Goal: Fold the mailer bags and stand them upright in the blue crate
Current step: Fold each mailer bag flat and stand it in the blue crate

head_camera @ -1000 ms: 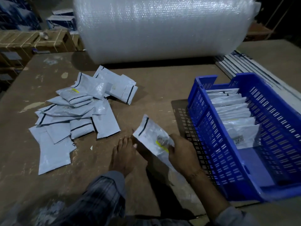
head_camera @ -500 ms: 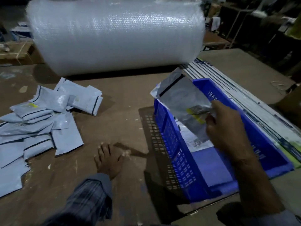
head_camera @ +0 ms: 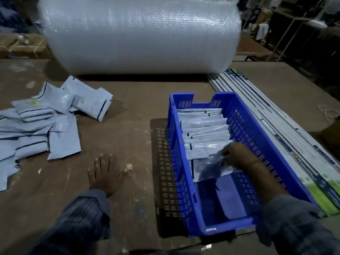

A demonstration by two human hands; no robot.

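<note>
Head view. Right hand (head_camera: 237, 155) inside the blue crate (head_camera: 261, 144), fingers closed on a folded mailer bag (head_camera: 209, 167) at the near end of the upright row. Left hand (head_camera: 104, 173) — flat, fingers spread, holding nothing — on the table (head_camera: 138, 111); loose mailer bags (head_camera: 42, 126) piled at its left edge.

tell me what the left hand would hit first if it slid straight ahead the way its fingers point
The flat left hand points away across the bare brown tabletop. The path looks clear up to the big roll of clear bubble wrap, probably first contact; depth is uncertain.
</note>
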